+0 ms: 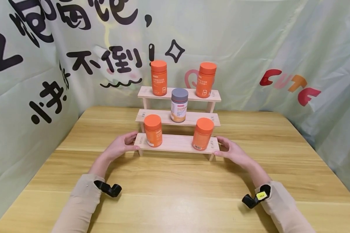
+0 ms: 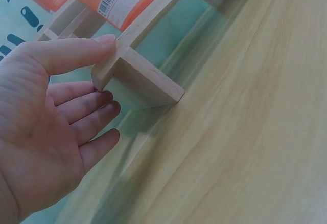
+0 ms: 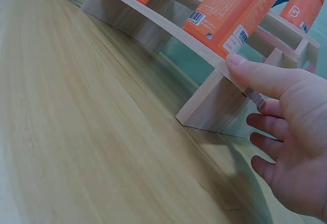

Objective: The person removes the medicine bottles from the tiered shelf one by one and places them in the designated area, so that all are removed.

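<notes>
A three-tier wooden display stand (image 1: 177, 143) is on the table, carrying several bottles. My left hand (image 1: 118, 149) pinches the left end of its lowest board; in the left wrist view the thumb (image 2: 76, 53) lies at the board's edge. At the right end, my right hand (image 1: 234, 152) pinches the same board between thumb and index finger, the other fingers loosely bent below. Orange bottles stand at the left (image 1: 153, 131) and right (image 1: 203, 134) of the bottom tier, and at the left (image 1: 159, 78) and right (image 1: 205, 80) of the top tier. A grey-capped bottle (image 1: 179, 105) occupies the middle tier.
The wooden table (image 1: 175, 200) extends in front of the stand and to both sides. Behind it hangs a pale green cloth (image 1: 245, 38) with black lettering and coloured letters. Black wrist cameras are strapped over the left (image 1: 108, 188) and right (image 1: 255, 197) sleeves.
</notes>
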Demonstrator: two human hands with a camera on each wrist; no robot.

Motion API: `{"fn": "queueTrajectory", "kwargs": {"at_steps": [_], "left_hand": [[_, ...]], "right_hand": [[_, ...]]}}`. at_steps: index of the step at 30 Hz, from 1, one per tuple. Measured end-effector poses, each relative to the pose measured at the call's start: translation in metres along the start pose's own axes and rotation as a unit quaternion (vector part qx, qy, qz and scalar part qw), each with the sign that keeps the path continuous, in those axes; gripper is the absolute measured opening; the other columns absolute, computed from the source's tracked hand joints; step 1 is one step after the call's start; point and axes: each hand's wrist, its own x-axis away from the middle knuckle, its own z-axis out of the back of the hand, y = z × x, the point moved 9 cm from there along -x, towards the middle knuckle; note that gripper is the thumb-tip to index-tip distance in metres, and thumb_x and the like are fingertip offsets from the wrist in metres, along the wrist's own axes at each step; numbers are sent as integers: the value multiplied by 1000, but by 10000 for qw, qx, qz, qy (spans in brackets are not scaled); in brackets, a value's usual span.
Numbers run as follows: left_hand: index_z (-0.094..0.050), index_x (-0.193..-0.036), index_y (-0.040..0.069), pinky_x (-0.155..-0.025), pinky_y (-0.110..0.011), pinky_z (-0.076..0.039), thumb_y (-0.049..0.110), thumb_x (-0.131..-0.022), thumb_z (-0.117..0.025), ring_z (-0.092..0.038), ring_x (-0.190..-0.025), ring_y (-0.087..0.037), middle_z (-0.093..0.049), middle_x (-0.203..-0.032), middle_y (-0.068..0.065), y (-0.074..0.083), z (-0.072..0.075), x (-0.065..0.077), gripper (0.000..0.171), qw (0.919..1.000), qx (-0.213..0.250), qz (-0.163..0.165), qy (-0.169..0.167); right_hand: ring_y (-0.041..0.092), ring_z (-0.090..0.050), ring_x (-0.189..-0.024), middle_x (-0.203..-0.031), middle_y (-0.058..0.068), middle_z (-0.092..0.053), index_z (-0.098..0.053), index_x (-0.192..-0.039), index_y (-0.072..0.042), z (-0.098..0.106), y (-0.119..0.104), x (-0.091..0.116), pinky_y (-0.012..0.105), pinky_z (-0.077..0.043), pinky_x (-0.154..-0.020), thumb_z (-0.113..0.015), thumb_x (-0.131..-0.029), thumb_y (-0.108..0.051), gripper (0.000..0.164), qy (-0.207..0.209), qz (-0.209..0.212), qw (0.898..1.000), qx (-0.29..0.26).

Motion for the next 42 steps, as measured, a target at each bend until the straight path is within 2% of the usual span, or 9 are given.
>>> {"fn": "queueTrajectory", "kwargs": {"at_steps": [8, 12, 17, 22, 27, 32, 42], "left_hand": [[-20, -143, -9, -110, -48, -20, 11, -83, -68, -25, -133, -40, -22, -147, -27, 1, -3, -1, 80, 9999, 99, -7, -81], [-18, -143, -10, -110, -49, -20, 11, -83, -67, -24, -134, -40, -20, -147, -28, 2, -3, -1, 80, 9999, 122, -28, -96], [-18, -143, -10, -110, -49, -20, 11, -84, -67, -24, -134, -40, -21, -147, -28, 2, -2, 0, 80, 9999, 79, -18, -86], [-17, -143, -11, -110, -49, -19, 12, -84, -67, -23, -134, -41, -19, -148, -28, 2, -3, -1, 81, 9999, 57, -6, -158], [-14, -143, -10, -110, -51, -17, 12, -84, -67, -19, -135, -41, -16, -149, -28, 3, -4, -1, 83, 9995, 124, -14, -307], [-11, -143, -11, -110, -52, -14, 11, -84, -66, -16, -135, -42, -12, -149, -29, 5, -5, -2, 84, 9984, 358, -38, -426], [-7, -145, -8, -112, -49, -10, 7, -84, -66, -11, -137, -39, -6, -151, -24, 1, -8, -1, 86, 9958, 700, -140, -580]], "right_hand": [[46, -31, -128, -144, 31, -24, -19, -141, 12, 4, 2, 2, 52, -27, -105, -67, -86, -16, 78, 12, -50, 9996, 264], [46, -26, -130, -145, 31, -24, -22, -141, 11, 9, -2, 3, 54, -22, -107, -64, -88, -14, 73, 6, 139, 9992, 364], [44, -24, -132, -143, 30, -28, -23, -140, 12, 21, -13, 5, 54, -18, -108, -60, -89, -9, 66, 114, 447, 9978, 474], [45, -28, -130, -143, 29, -30, -21, -142, 10, 39, -24, 6, 52, -24, -106, -55, -92, -10, 63, 326, 361, 9970, 603], [42, -31, -129, -144, 26, -30, -18, -145, 5, 61, -43, 5, 53, -29, -103, -52, -95, -20, 65, 623, 57, 9951, 766], [38, -29, -131, -146, 22, -29, -15, -147, 1, 80, -64, 2, 56, -27, -103, -52, -95, -30, 71, 757, -65, 9932, 877], [33, -30, -133, -149, 14, -28, -16, -148, -6, 93, -104, -12, 54, -26, -106, -54, -94, -33, 72, 922, -57, 9886, 1186]]}}
